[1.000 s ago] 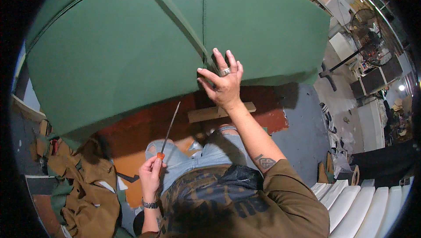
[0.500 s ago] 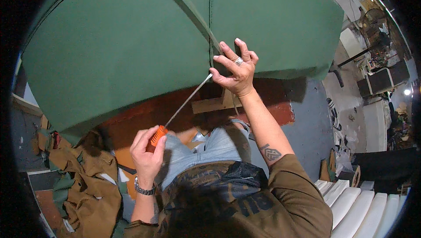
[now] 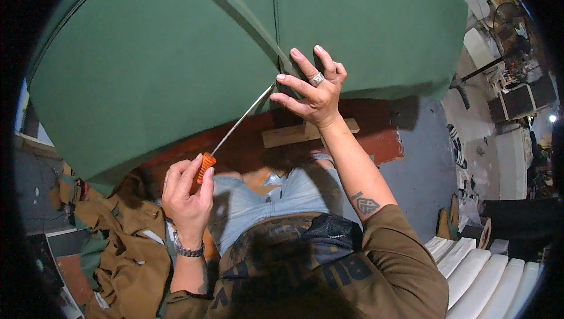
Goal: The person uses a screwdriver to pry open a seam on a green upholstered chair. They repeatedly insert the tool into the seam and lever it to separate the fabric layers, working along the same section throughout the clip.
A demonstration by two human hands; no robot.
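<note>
Fingers of the left hand wrap tight round the orange handle of a screwdriver, thumb up along the grip; a metal watch sits on that wrist. Head view only: the long thin shaft runs up and to the right from the handle, w/ its tip reaching the lower edge of a big green upholstered panel, right where a stitched seam comes down to that edge. Right hand is at the same spot, fingers spread fairly wide and pressed on the green fabric, ring on one finger; index and thumb lie just beside the tool's tip, touching or nearly so, can't tell which. Right forearm carries a small tattoo, olive sleeve pushed up to the elbow. Panel fills most of the upper picture and overhangs the person's lap; a second seam runs straight up from the right hand. Under the panel: light-blue jeans, a short wooden block on a reddish-brown floor area, grey floor to the right. Lower left, a heap of tan-brown fabric. Lower right, white ribbed cushion.
</note>
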